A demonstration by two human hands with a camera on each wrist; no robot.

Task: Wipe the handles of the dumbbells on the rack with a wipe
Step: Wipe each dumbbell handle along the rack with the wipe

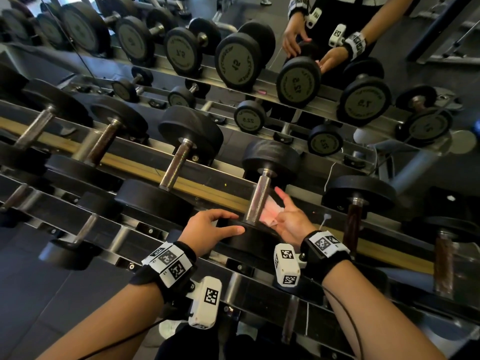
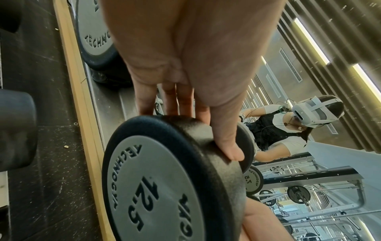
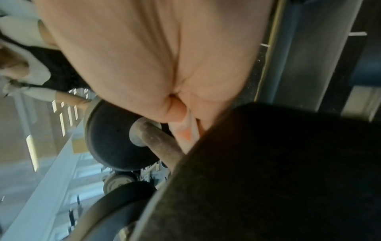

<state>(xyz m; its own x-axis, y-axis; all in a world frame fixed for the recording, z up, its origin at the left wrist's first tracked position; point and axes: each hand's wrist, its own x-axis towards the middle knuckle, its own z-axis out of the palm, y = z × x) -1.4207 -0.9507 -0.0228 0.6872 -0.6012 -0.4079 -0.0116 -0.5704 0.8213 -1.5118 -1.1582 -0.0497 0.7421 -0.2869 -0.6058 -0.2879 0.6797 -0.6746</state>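
The 12.5 dumbbell (image 1: pixel 270 162) lies on the top tier of the rack (image 1: pixel 218 196), its steel handle (image 1: pixel 258 201) pointing away from me. My left hand (image 1: pixel 232 224) grips the dumbbell's near black head (image 2: pixel 156 187), fingers over the rim and thumb (image 2: pixel 226 140) on its edge. My right hand (image 1: pixel 281 213) holds a crumpled pinkish-white wipe (image 1: pixel 270 213) against the right side of the handle, index finger stretched out. In the right wrist view the wipe (image 3: pixel 186 130) sits pinched beside the handle (image 3: pixel 158 138), partly hidden by the near head (image 3: pixel 278 171).
Neighbouring dumbbells lie close on both sides, one with a steel handle (image 1: pixel 176 165) to the left and one with a dark handle (image 1: pixel 354 219) to the right. A lower tier (image 1: pixel 85 229) holds more. A mirror (image 1: pixel 298 81) behind the rack reflects the dumbbells and my hands.
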